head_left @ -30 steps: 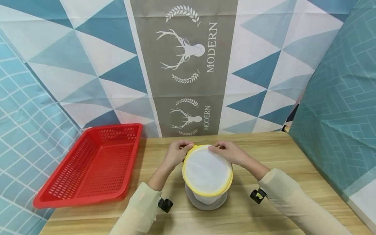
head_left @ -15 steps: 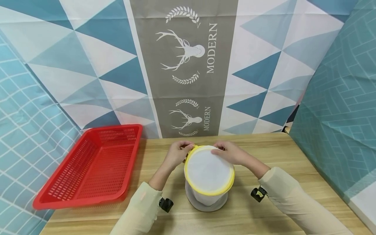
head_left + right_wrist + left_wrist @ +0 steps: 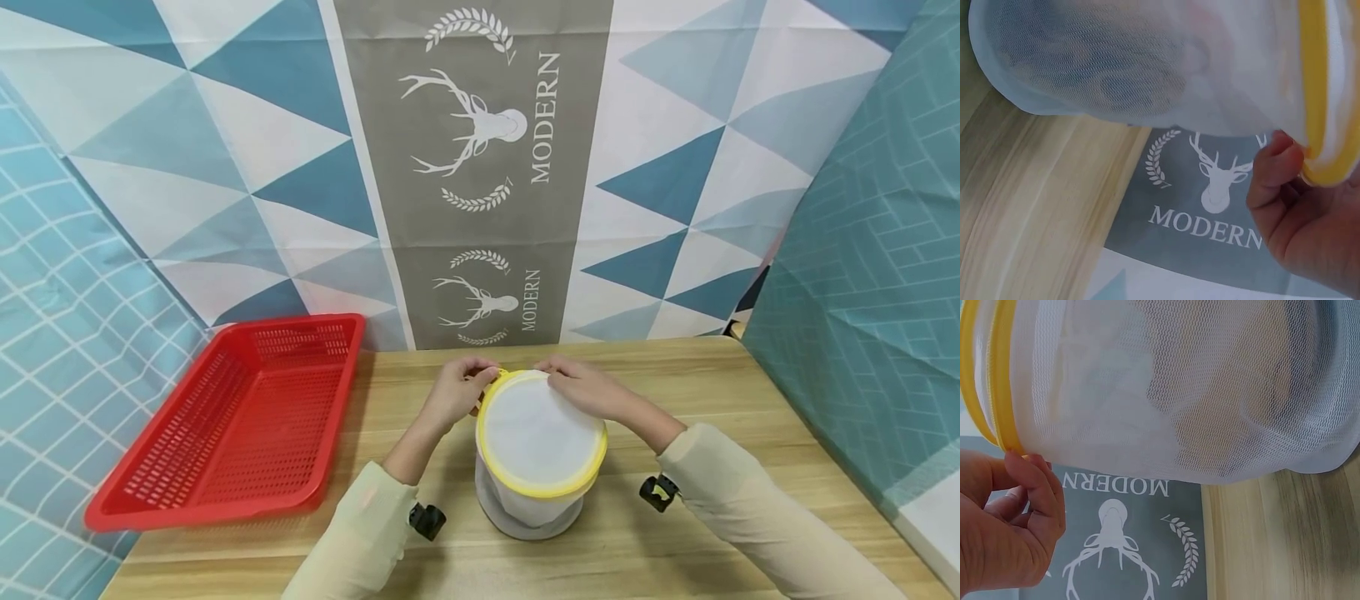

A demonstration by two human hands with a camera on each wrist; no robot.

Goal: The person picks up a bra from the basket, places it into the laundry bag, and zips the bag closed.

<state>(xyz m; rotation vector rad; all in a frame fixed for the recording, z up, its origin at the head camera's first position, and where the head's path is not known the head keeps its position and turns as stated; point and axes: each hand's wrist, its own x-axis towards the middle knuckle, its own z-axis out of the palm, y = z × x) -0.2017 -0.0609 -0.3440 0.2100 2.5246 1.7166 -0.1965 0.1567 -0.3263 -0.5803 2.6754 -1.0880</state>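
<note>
A white cylindrical mesh laundry bag (image 3: 536, 437) with yellow trim stands on the table, its round top tilted toward me. My left hand (image 3: 453, 398) pinches the yellow edge at the far left of the top. On the far right, my right hand (image 3: 588, 392) grips the rim, thumb over the white lid and fingers behind it. In the left wrist view, thumb and fingertips meet at the yellow trim (image 3: 1004, 394). Brownish contents show dimly through the mesh (image 3: 1229, 394). The right wrist view shows bluish and dark patches through the mesh side (image 3: 1104, 62); what they are is blurred.
A red perforated plastic basket (image 3: 337, 442) stands at the left on the wooden table (image 3: 675, 550). Patterned cloths hang behind and at both sides, the back one (image 3: 480, 208) printed with deer heads. Each sleeve carries a black wrist camera, such as the left one (image 3: 427, 522).
The bag's top has shifted slightly right, and its lid and rim lie closer together. My right thumb has slid a little along the edge; the left hand keeps its pinch.
</note>
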